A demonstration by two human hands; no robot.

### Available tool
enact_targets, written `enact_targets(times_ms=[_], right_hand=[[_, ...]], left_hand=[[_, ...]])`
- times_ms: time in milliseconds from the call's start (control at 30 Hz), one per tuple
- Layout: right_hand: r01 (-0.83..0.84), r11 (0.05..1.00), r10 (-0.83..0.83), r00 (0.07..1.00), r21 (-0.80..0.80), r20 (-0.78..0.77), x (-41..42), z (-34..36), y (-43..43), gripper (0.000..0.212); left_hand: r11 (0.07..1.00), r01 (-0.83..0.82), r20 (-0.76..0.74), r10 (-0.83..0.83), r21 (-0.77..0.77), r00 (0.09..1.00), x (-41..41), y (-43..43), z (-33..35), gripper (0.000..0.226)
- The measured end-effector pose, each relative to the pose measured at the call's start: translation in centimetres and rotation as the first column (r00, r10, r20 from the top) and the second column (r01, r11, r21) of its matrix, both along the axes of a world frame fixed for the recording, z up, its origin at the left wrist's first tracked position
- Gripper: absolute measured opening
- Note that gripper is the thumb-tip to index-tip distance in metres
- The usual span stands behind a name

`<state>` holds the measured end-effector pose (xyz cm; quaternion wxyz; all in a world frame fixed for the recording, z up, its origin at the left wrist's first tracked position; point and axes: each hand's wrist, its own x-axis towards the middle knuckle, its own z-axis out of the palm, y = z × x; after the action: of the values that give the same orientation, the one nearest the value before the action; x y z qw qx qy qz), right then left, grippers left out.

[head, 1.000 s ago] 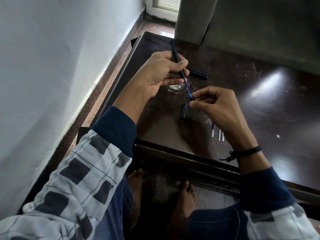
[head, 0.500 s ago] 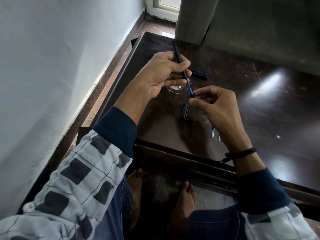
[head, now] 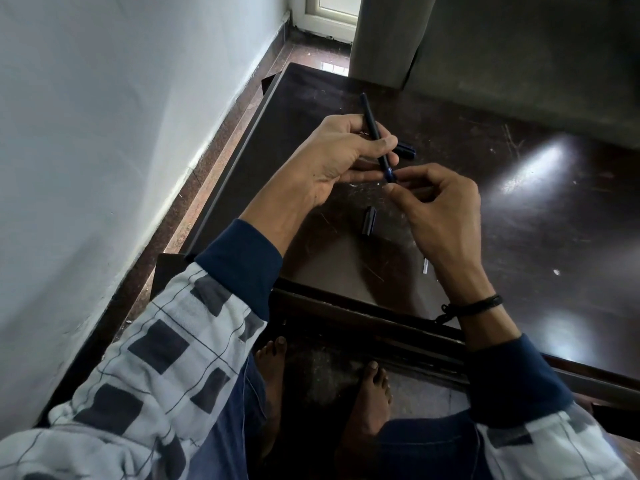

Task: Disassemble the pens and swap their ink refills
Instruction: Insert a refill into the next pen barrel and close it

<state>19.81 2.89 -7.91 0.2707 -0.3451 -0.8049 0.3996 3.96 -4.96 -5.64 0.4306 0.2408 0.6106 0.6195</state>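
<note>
The left hand (head: 332, 157) gripped the dark pen barrel (head: 372, 128) between thumb and curled fingers, holding it tilted above the table (head: 554, 237) with its far end pointing away from the person. The right hand (head: 440, 209) pinched with thumb and forefinger at the blue refill (head: 389, 173) showing at the barrel's near mouth. Only a stub of blue was visible, so the refill seemed nearly all inside, though whether it was seated could not be told. A black cap (head: 369, 221) lay on the table just below the two hands, a second dark pen part (head: 406, 150) lay beyond them, partly hidden by the left fingers, and a couple of pale slivers (head: 425, 266) lay beside the right wrist, too small to identify. The main risk from here looked to be the thin refill: pressed off the barrel's axis it could bend or jam, and a pinch so close to the writing end could slip and smear ink on the fingertips. The loose parts were the other worry — the right forearm hung just over the pale slivers near the table's front edge, and a careless sweep could knock them to the floor, while the round cap might roll on the glossy top if nudged
</note>
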Motion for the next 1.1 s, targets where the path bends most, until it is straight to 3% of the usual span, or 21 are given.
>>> enact_targets(times_ms=[200,367,500,667,900,1100], right_hand=[[0.026,0.998,-0.026,1.0,0.049,-0.018,-0.06,-0.22,-0.41,0.01],[-0.003,0.973,-0.036,0.986,-0.233,-0.161,-0.11,-0.04,0.03,0.009],[-0.07,0.937,-0.001,0.979,-0.341,-0.204,0.04,0.06,0.14,0.008],[-0.036,0.976,0.006,0.99,-0.216,-0.139,-0.06,-0.4,0.29,0.017],[-0.041,0.968,0.005,0.99,-0.249,-0.142,-0.04,-0.08,0.11,0.007],[-0.013,0.983,-0.005,0.995,-0.185,-0.097,-0.09,-0.32,-0.09,0.014]], left_hand=[[1.0,-0.018,-0.017,0.018,0.006,1.0,0.57,0.22,-0.34,0.009],[0.999,-0.029,-0.01,0.029,0.023,1.0,0.41,0.33,-0.44,0.011],[0.999,-0.04,-0.018,0.041,0.026,0.999,0.46,0.29,-0.39,0.014],[0.997,-0.065,-0.022,0.065,0.033,0.998,0.3,0.23,-0.5,0.009],[0.998,-0.065,-0.026,0.066,0.02,0.998,0.28,0.3,-0.56,0.01],[0.998,-0.061,-0.028,0.061,0.025,0.998,0.33,0.16,-0.4,0.01]])
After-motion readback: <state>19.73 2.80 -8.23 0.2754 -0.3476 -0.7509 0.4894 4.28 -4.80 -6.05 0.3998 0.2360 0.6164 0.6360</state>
